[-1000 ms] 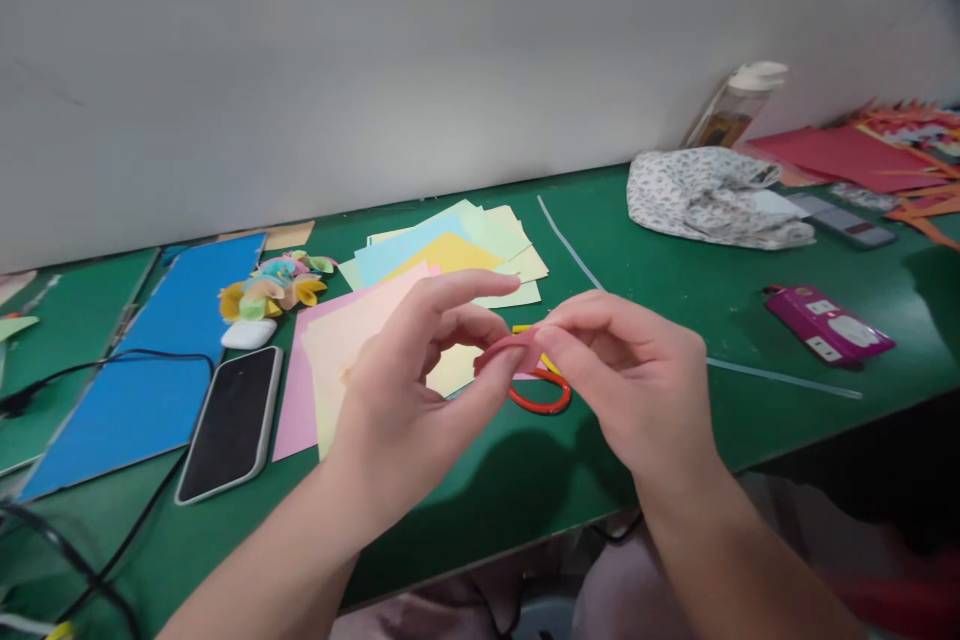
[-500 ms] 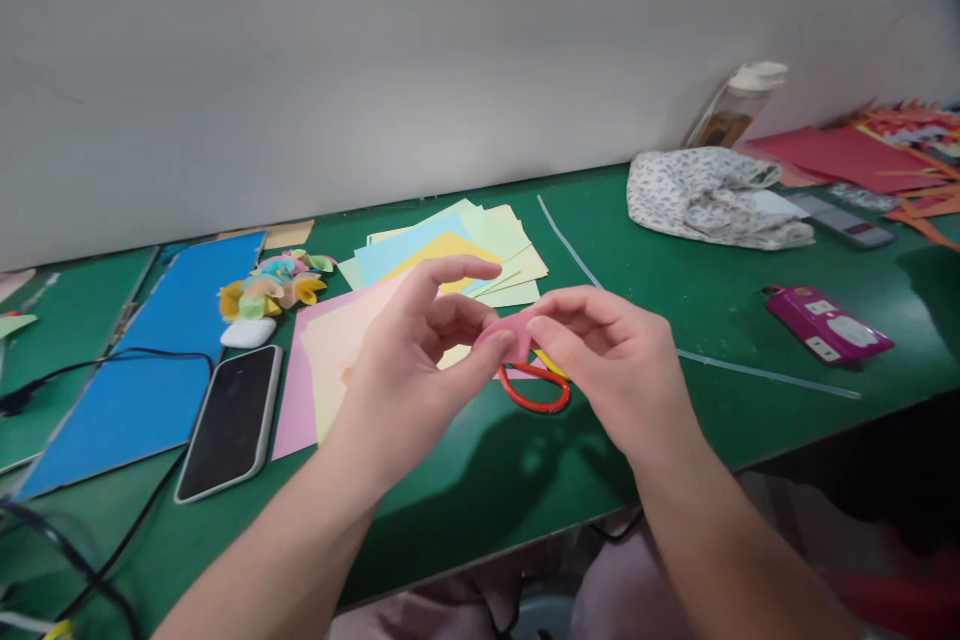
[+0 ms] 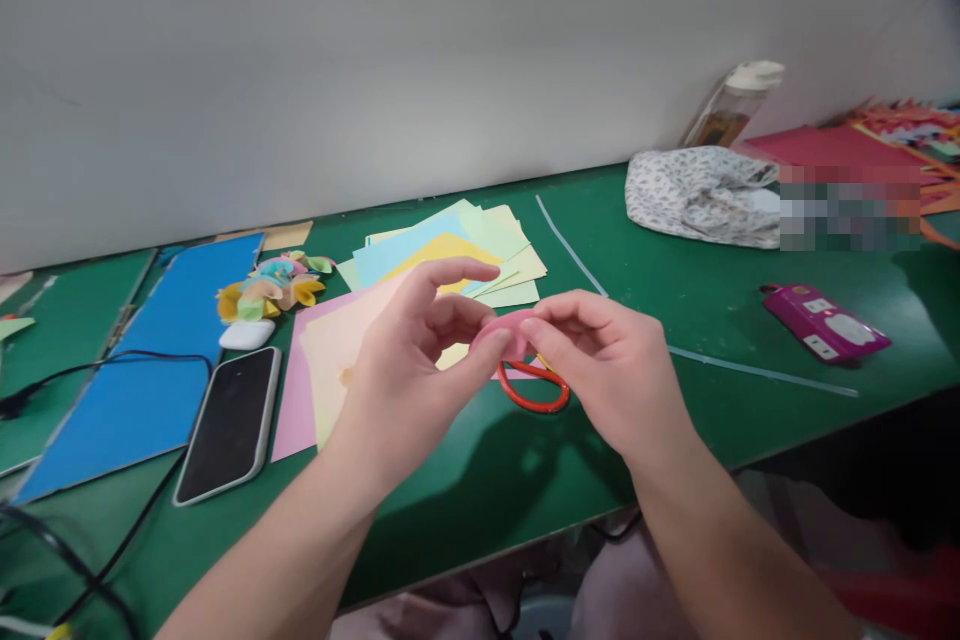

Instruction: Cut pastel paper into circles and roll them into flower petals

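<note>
A small piece of pink paper is held up above the green table, pinched from both sides. My left hand grips its left part between thumb and fingers, with the index finger raised and curved above. At its right edge, my right hand has thumb and fingers closed on it. Below the hands lie scissors with a red-orange handle loop; their blades are hidden. Pink and cream paper sheets lie under and left of my left hand. Behind the hands is a pile of pastel paper.
Coloured paper flowers, a white case, a phone, a blue board and black cables lie left. Rightward are clear glue sticks, a purple box-like item, a patterned cloth bag and a bottle.
My right hand has shifted slightly left, its fingertips closer to my left hand's, and the pink paper looks a little more curved. My left hand stays almost still.
</note>
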### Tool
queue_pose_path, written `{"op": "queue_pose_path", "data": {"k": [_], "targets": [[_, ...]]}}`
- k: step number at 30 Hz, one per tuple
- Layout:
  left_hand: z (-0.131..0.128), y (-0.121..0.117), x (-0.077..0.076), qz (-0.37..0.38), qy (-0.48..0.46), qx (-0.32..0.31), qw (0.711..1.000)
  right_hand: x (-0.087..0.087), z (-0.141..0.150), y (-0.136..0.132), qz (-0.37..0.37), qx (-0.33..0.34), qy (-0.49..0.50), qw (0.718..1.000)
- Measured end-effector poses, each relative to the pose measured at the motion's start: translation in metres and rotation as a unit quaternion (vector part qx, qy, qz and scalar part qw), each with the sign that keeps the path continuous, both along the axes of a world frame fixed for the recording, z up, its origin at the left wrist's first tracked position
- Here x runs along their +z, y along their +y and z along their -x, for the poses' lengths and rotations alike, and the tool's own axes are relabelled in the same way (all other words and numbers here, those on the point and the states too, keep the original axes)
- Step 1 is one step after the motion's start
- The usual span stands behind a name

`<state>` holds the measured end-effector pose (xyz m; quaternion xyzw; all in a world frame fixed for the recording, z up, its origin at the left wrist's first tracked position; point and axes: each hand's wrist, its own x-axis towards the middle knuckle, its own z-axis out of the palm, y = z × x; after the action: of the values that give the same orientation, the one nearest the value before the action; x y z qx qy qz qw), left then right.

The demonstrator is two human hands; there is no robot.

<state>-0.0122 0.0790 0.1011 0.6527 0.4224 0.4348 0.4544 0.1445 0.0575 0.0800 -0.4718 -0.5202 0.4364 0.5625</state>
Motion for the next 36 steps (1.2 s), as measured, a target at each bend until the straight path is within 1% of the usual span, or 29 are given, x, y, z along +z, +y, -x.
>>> {"op": "queue_pose_path", "data": {"k": [5, 11, 18, 23, 29, 34, 36], "targets": [[-0.0004, 0.0002, 0.0006, -0.001, -0.012, 0.011, 1.0, -0.0007, 0.0006, -0.0005, 0.014, 0.016, -0.004, 1.0], [0.0011, 0.0006, 0.0006, 0.005, -0.007, 0.014, 1.0, -0.0018, 0.0002, -0.0004, 0.011, 0.009, -0.019, 1.0], [0.0019, 0.0015, 0.0018, 0.012, -0.006, 0.019, 1.0, -0.0071, -0.0006, 0.0012, 0.004, 0.005, -0.038, 0.999], [0.0021, 0.0027, 0.0021, 0.004, -0.014, 0.029, 0.999, -0.0055, 0.0001, 0.0013, 0.016, 0.021, -0.045, 0.999], [0.0019, 0.0031, 0.0033, 0.019, -0.014, 0.027, 0.999, -0.0058, 0.0019, 0.0021, 0.006, 0.004, -0.069, 0.998], [0.0013, 0.0028, 0.0031, 0.005, -0.022, 0.037, 0.999, -0.0068, 0.0012, 0.0022, 0.009, 0.019, -0.064, 0.998], [0.0016, 0.0027, 0.0021, 0.004, -0.021, 0.036, 0.999, -0.0065, 0.0013, 0.0021, 0.009, 0.016, -0.069, 0.997]]}}
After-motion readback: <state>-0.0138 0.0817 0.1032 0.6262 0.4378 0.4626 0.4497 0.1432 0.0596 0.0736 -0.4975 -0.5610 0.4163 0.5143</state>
